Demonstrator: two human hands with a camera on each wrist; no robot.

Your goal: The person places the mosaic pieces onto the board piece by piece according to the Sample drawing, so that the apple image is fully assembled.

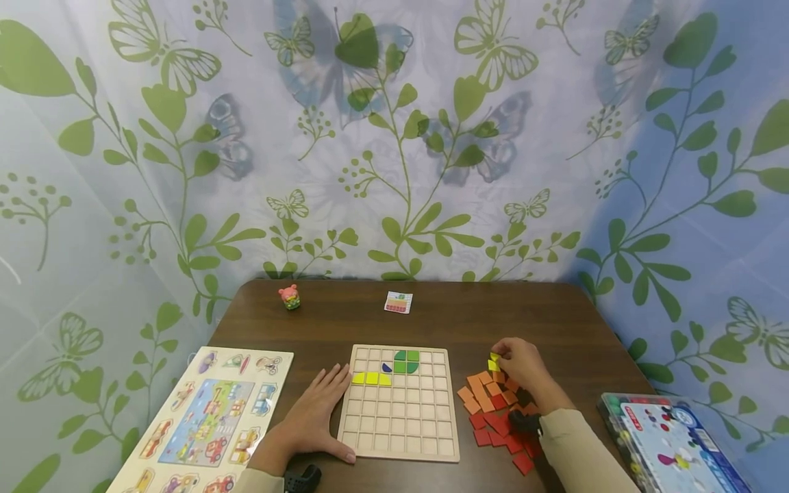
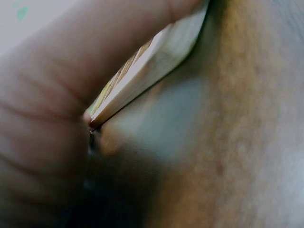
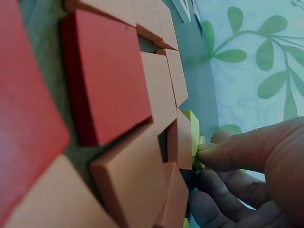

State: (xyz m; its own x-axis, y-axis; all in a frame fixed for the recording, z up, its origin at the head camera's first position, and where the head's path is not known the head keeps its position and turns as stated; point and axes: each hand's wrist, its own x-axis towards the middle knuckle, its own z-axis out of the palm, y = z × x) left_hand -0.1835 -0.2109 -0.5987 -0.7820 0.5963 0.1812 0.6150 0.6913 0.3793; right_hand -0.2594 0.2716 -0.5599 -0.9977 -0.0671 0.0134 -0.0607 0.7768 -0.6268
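A wooden grid board point(image 1: 401, 424) lies on the brown table. In its upper rows sit a row of yellow square tiles point(image 1: 372, 378), a dark blue piece point(image 1: 386, 368) and several green pieces point(image 1: 407, 361) with rounded corners. My left hand point(image 1: 311, 414) rests at the board's left edge, fingers stretched along it and thumb near the lower corner. Right of the board, my right hand point(image 1: 524, 364) pinches a yellow tile point(image 3: 201, 141) between thumb and fingers, at the far end of a loose pile of orange tiles point(image 1: 479, 394) and red tiles point(image 1: 496, 423). Another yellow tile point(image 1: 493, 365) lies just beside it.
At the left, a picture puzzle board point(image 1: 206, 421) lies flat. A pink toy figure point(image 1: 289, 296) and a small pattern card point(image 1: 398, 302) are toward the back. A clear plastic box point(image 1: 672, 438) stands at the right edge. Behind the table hangs a leaf-patterned curtain point(image 1: 394, 171).
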